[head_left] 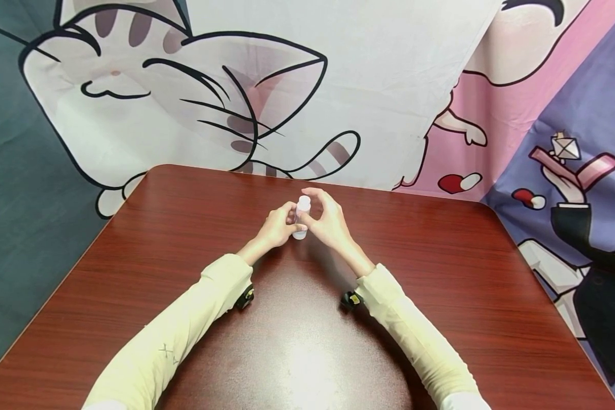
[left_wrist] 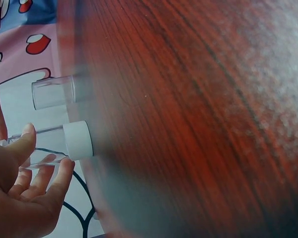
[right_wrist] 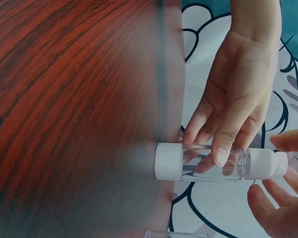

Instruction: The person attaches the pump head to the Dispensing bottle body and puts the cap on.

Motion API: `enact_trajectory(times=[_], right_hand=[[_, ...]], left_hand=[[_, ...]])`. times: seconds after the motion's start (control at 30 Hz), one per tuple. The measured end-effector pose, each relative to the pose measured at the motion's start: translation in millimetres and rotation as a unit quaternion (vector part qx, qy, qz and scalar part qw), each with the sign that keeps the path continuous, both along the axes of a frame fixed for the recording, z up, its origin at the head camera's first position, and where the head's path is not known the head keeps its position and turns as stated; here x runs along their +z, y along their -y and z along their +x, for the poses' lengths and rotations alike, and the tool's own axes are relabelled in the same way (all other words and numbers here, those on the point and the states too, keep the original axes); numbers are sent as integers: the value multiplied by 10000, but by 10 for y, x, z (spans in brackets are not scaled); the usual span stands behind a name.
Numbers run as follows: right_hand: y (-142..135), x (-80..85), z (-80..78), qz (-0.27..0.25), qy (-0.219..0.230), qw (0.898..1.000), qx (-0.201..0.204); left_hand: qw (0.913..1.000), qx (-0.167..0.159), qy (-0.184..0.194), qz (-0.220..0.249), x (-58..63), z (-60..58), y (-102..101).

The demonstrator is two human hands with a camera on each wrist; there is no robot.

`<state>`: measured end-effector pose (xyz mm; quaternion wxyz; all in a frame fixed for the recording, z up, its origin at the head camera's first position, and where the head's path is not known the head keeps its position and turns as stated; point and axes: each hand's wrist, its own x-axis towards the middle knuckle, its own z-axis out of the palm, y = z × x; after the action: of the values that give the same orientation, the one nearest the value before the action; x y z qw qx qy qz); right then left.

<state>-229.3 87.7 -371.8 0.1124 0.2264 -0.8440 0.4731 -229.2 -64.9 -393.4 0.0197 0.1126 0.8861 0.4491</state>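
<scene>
A clear cylindrical bottle (head_left: 300,234) with a white base and white top stands upright near the far side of the table. My left hand (head_left: 275,228) grips its clear body between thumb and fingers, plain in the right wrist view. Around the narrow white top (right_wrist: 260,163), my right hand (head_left: 332,223) has its thumb and fingers spread, with gaps between them and the top. Beside the bottle, a short clear cylindrical cover (left_wrist: 54,93) shows in the left wrist view; in the head view my right hand hides it.
The glossy reddish-brown table (head_left: 184,228) reaches to a printed cloth backdrop (head_left: 389,68) with cartoon figures. Dark wrist-camera units (head_left: 245,297) sit at both cuffs, close over the tabletop. A bright reflection lies on the near middle of the table.
</scene>
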Motion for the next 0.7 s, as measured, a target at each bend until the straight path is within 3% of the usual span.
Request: enact_trajectory(times=[0.27,0.7], right_hand=[[-11,0,-6,-147,88,9994,292],[-35,-21,-21,-104,72,9996,243]], left_hand=[[10000,12,-15,-28,4,9,1],[10000,28,32,-41,6,14,0]])
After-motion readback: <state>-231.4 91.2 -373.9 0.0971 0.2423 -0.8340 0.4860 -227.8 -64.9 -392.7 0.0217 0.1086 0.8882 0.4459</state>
